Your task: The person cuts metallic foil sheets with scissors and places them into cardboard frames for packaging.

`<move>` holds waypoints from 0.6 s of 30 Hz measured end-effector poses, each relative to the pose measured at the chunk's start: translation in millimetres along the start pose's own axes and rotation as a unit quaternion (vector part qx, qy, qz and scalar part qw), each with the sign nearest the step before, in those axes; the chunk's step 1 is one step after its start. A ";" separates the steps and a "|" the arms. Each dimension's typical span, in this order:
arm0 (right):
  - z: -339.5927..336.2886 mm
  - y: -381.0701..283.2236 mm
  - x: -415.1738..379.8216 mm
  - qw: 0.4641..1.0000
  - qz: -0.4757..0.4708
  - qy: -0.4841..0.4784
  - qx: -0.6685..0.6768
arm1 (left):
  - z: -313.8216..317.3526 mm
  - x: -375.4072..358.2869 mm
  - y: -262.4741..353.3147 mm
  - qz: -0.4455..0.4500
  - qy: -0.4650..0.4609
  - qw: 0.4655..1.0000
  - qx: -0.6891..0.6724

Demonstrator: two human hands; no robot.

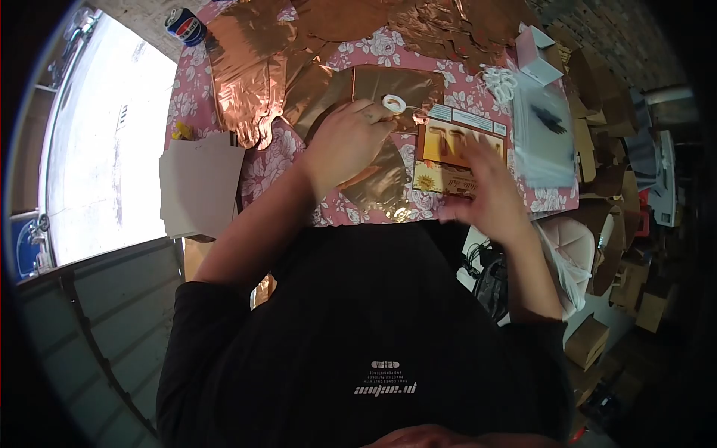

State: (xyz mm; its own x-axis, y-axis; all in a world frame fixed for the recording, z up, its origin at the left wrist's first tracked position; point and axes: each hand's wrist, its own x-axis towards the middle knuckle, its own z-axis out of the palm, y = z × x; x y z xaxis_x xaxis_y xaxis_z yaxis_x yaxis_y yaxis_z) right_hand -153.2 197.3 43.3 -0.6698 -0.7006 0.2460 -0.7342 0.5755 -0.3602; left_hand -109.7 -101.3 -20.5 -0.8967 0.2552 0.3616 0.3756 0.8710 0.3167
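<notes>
My left hand (349, 143) has its fingers curled round the edge of a small white ring-shaped roll (393, 104), above copper-coloured foil. From the roll a thin pale strip runs right to the top corner of a yellow and orange printed package (446, 179) with a pale label edge. Over the right part of that package hovers my right hand (489, 187), blurred, its fingers apart and nothing seen in them. A shiny gold foil piece (381, 187) lies below the roll, partly behind my left hand.
Copper foil sheets (246, 71) cover the far part of the flowered pink tablecloth (269, 168). A can (185, 27) stands far left, above grey-white cards (200, 183). On the right are white cord (499, 84), a white box (538, 58) and clear plastic bags (544, 142).
</notes>
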 end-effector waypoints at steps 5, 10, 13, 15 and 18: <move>-10.1 25.4 -59.9 0.993 -0.038 -0.103 -0.051 | 0.0 0.9 1.9 0.013 0.010 1.000 -0.003; -59.7 18.4 -46.0 0.998 -0.030 0.035 0.036 | 3.2 -1.3 -0.6 0.007 0.008 1.000 -0.002; -69.3 -1.6 -12.4 0.980 -0.001 0.194 0.037 | 1.8 -2.3 0.7 0.018 0.014 1.000 -0.002; -58.3 -5.9 23.3 0.944 -0.084 0.317 -0.034 | 2.8 -3.1 1.1 0.006 0.006 1.000 0.012; -16.2 -15.7 69.6 0.963 -0.121 0.225 -0.083 | 0.1 -1.9 2.2 0.006 -0.005 1.000 0.011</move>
State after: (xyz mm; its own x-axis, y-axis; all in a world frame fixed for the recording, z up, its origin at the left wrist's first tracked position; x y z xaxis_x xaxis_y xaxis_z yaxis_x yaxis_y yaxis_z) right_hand -190.1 146.3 80.7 -0.4297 -0.5907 0.6830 -0.8574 0.5041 -0.1035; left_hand -107.2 -99.8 -20.5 -0.8949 0.2695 0.3558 0.3806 0.8773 0.2926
